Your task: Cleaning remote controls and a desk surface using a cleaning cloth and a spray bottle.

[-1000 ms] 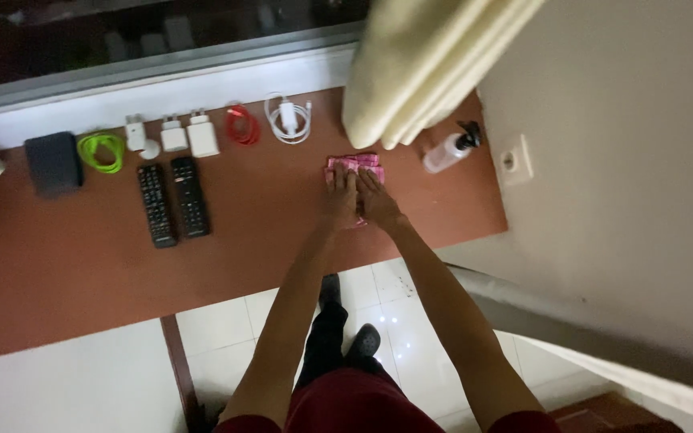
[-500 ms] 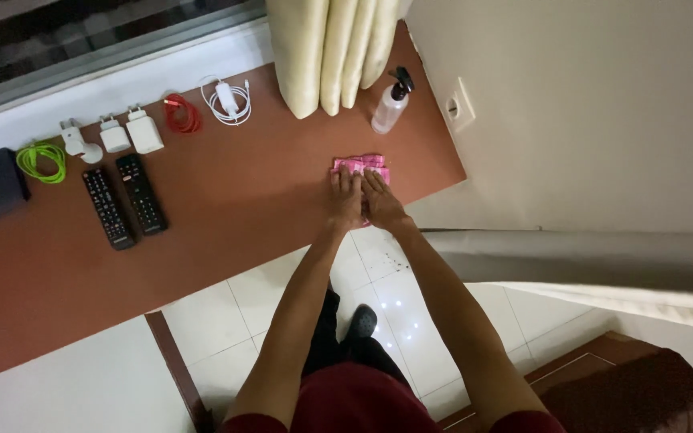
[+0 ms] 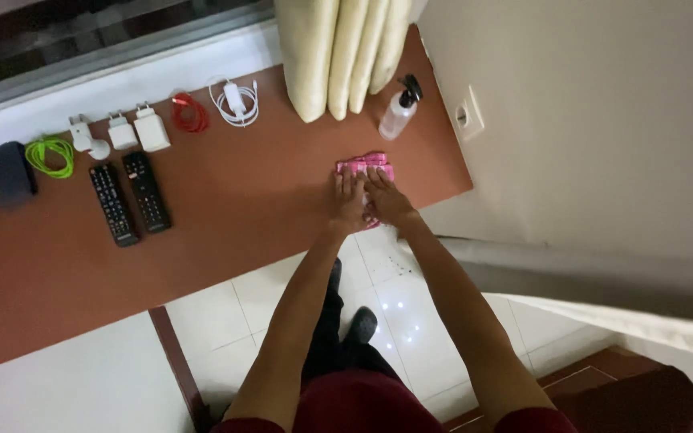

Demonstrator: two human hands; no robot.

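Observation:
A pink cloth (image 3: pixel 360 164) lies on the reddish-brown desk (image 3: pixel 242 200) near its right end. My left hand (image 3: pixel 346 200) and my right hand (image 3: pixel 387 200) lie flat side by side on the cloth, fingers extended, pressing it to the desk. Only the far edge of the cloth shows past my fingertips. Both forearms reach forward from the bottom of the view.
A clear spray bottle (image 3: pixel 400 111) stands just beyond the cloth, beside cream curtains (image 3: pixel 338 48). Two black remotes (image 3: pixel 130 200), white chargers (image 3: pixel 138 130), red (image 3: pixel 188 112), white (image 3: pixel 234 102) and green (image 3: pixel 50 152) coiled cables and a dark box (image 3: pixel 6 172) lie to the left. A wall socket (image 3: pixel 467 116) is at the right.
The view has swung, so the desk items sit differently in frame. Both hands stay pressed on the pink cloth, with only a slight shift along the desk.

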